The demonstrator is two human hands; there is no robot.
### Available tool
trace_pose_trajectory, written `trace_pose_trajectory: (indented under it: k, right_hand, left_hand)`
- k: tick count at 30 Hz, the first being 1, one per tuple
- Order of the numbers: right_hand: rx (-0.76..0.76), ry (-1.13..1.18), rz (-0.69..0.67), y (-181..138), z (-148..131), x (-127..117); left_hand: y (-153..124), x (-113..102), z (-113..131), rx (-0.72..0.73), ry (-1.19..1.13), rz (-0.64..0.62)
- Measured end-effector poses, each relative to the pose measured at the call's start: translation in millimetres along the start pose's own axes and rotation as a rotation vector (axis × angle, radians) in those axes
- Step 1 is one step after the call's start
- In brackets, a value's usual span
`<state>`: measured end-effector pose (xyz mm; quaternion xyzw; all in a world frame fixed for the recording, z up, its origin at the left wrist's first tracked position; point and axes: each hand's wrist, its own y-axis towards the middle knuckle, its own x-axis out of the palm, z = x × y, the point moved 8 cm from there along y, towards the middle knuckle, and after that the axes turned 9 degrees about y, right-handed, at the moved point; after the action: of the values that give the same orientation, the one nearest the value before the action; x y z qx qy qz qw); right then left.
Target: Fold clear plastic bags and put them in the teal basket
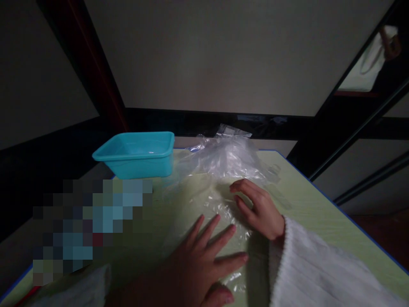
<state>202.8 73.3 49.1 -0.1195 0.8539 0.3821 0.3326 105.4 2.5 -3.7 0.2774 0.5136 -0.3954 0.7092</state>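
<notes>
A sheet of clear plastic film (220,200) lies spread over a pale green table (319,213). My left hand (198,264) rests flat on its near part, fingers stretched out and apart. My right hand (258,209), in a white knitted sleeve, lies on the film just beyond, fingers curled loosely against it. A crumpled heap of clear plastic bags (226,155) sits right behind my right hand.
A turquoise plastic tub (137,154) stands at the table's far left. A blurred-out patch covers the left side of the table. The blue table edge (351,219) runs along the right. Dark frames and pale wall panels stand behind the table.
</notes>
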Motion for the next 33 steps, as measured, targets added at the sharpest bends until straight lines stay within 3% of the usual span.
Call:
trace_pose_trajectory:
  k: [2,4,7,9,12,15,18,24,30,33]
  right_hand:
    - [-0.054,0.055,-0.096,-1.6,-6.7,12.7]
    - [-0.075,0.101,-0.186,-4.4,-12.2,27.6]
    - [0.045,0.080,-0.187,-6.6,-5.0,38.3]
    - [0.160,0.021,-0.137,-7.8,6.6,36.8]
    - [0.290,-0.037,-0.086,-9.8,23.7,31.1]
    - [0.366,0.035,-0.072,-10.8,33.4,30.2]
    - [0.386,0.206,-0.051,-9.3,32.9,33.1]
    - [0.318,0.497,0.010,-4.2,20.3,33.5]
    - [0.339,0.773,0.016,-3.4,18.4,34.5]
    - [0.376,0.954,-0.016,-2.7,18.1,37.9]
  left_hand:
    - [0.9,5.6,9.9,0.082,0.127,-0.001]
    - [0.6,5.3,17.5,0.144,0.272,0.120]
    - [-2.0,0.2,21.6,0.176,0.379,0.285]
    - [-4.3,-11.3,18.0,0.185,0.300,0.385]
    - [-10.7,-40.4,-30.7,-0.226,0.139,0.613]
    - [-12.9,-41.8,-76.4,-0.533,0.087,0.595]
    - [-10.5,-34.2,-100.7,-0.650,-0.012,0.555]
    - [-3.4,-32.8,-97.2,-0.604,-0.185,0.570]
    - [3.5,-24.2,-96.6,-0.549,-0.654,0.546]
    - [6.0,-22.2,-93.9,-0.539,-0.777,0.533]
